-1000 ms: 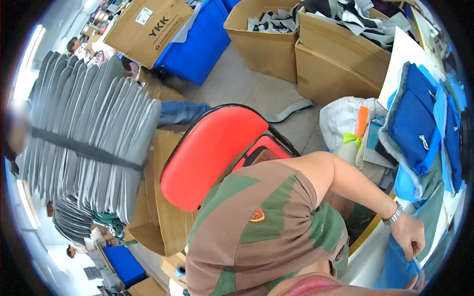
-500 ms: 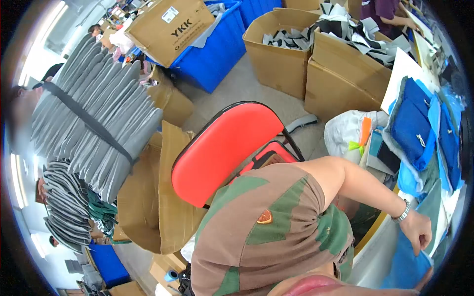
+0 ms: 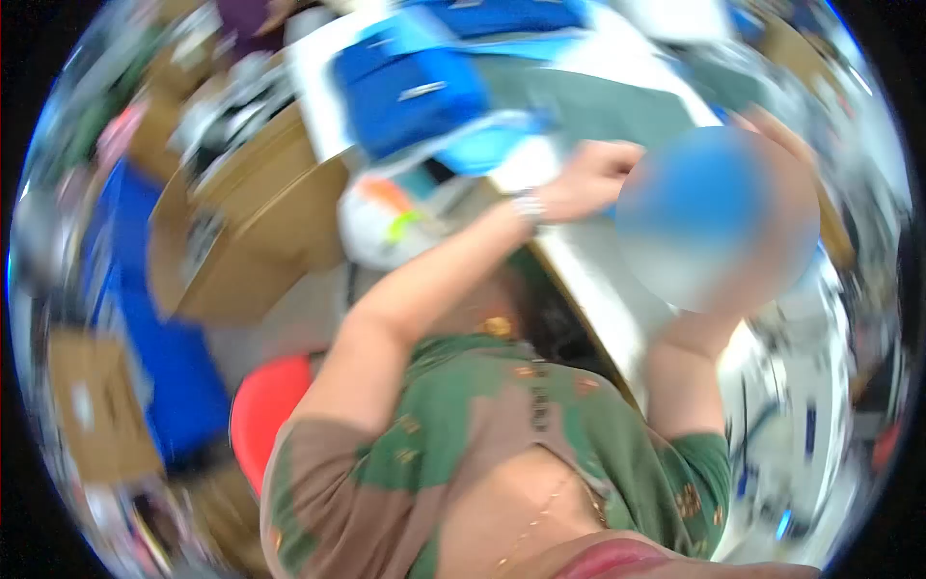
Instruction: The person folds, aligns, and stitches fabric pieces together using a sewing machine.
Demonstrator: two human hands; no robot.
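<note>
My left hand (image 3: pixel 600 177), with a metal watch (image 3: pixel 529 206) on its wrist, is over the white table (image 3: pixel 603 289). Its fingers are pinched at the left edge of a blue sheet-like piece (image 3: pixel 709 188). Across from it, my right hand (image 3: pixel 776 207) is at the right side of the same piece. A round blurred patch covers most of the blue piece and part of my right hand, so its grip is hidden. Dark grey-green material (image 3: pixel 603 106) lies flat on the table beyond my hands.
Blue padded bags (image 3: pixel 410 87) lie on the table's far left part. Beside the table is a white bag (image 3: pixel 381 227) with orange and green items. Cardboard boxes (image 3: pixel 280 241), a blue bin (image 3: pixel 174 347) and a red chair (image 3: pixel 265 410) are to the left. A person in purple (image 3: pixel 253 24) is partly visible.
The view has swung from the chair and boxes to the table. Both my arms now show, and the stack of grey pieces has left view. My left hand stays at the blue piece.
</note>
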